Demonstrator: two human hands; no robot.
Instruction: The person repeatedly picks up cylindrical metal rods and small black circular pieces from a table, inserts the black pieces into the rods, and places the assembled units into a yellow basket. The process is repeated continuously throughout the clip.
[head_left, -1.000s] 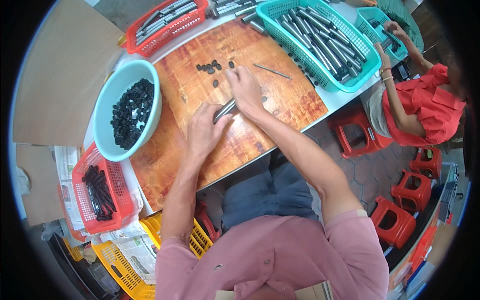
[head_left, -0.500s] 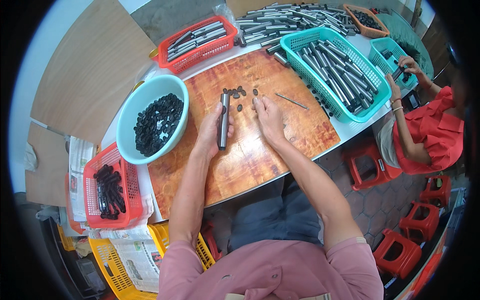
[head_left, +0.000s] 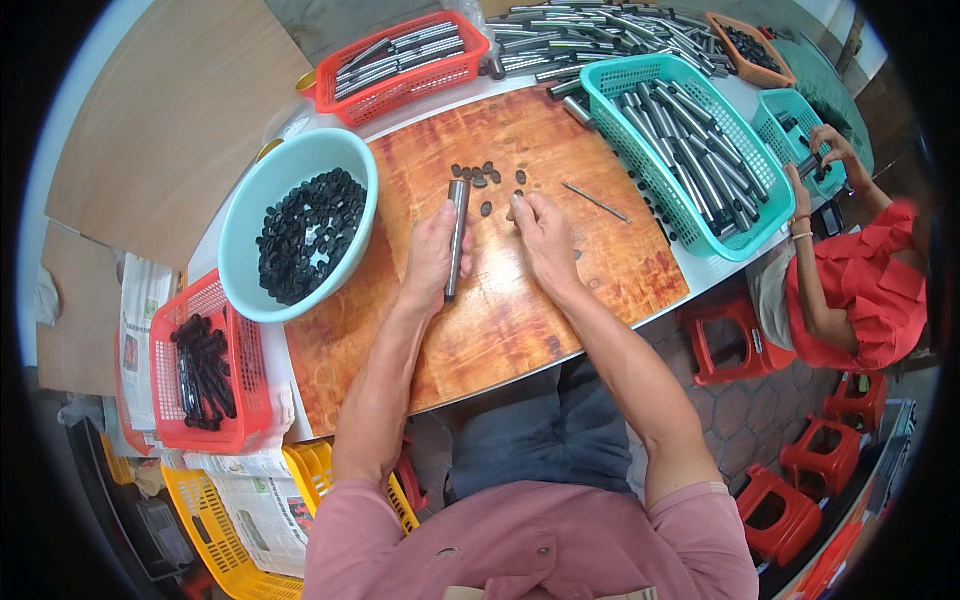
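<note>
My left hand (head_left: 432,250) is closed around a shiny metal tube (head_left: 458,235), which stands nearly upright in the view, its lower end dark. To the right, my right hand (head_left: 543,235) is closed, thumb and forefinger pinching a small black oval piece (head_left: 517,196) that shows only in part. Just beyond the hands lie several loose black oval pieces (head_left: 480,181) on the brown wooden board (head_left: 400,375). A thin metal rod (head_left: 597,202) rests on the board to the right of my right hand.
At left stand a light-blue basin (head_left: 232,240) of black pieces and a red basket (head_left: 255,400) of black parts. Tubes fill another red basket (head_left: 420,85), a teal basket (head_left: 690,210) and a far pile (head_left: 610,35). A co-worker (head_left: 860,270) handles parts at right.
The tube has turned in my left hand: the dark spot on its side no longer shows. My right hand stays close to the same place. The whole view has shifted slightly.
</note>
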